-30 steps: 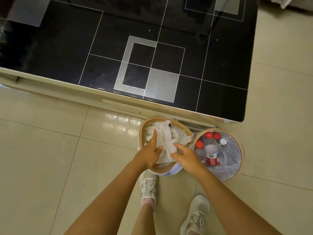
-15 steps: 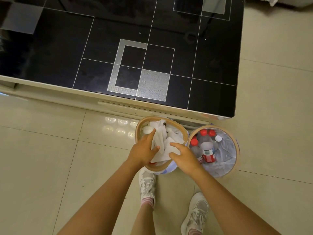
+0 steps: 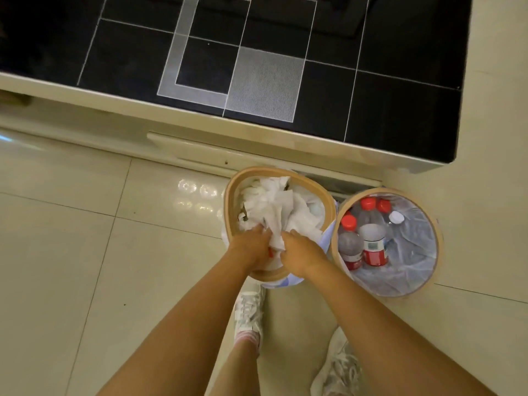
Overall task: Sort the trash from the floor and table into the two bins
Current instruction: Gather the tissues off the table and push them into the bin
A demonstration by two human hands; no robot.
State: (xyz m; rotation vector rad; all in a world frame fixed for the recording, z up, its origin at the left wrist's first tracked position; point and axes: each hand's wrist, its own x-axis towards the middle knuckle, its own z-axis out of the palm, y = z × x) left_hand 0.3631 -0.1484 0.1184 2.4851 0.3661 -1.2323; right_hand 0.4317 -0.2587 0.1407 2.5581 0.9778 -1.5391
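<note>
Two round bins with tan rims stand on the floor by the table's near edge. The left bin [image 3: 228, 207] is heaped with crumpled white paper [image 3: 274, 207]. My left hand [image 3: 251, 247] and my right hand [image 3: 300, 252] both press down on that paper at the bin's near side, fingers curled into it. A small red scrap shows between my hands. The right bin [image 3: 437, 238] has a clear liner and holds several plastic bottles [image 3: 371, 247] with red caps and labels.
A low table with a black glass top [image 3: 400, 95] and cream frame fills the upper view. Pale floor tiles [image 3: 85, 252] spread to the left and right. My two white sneakers [image 3: 248, 310] stand just behind the bins.
My view has moved closer to the bins. Both hands have sunk deeper into the left bin, pushing the white paper down.
</note>
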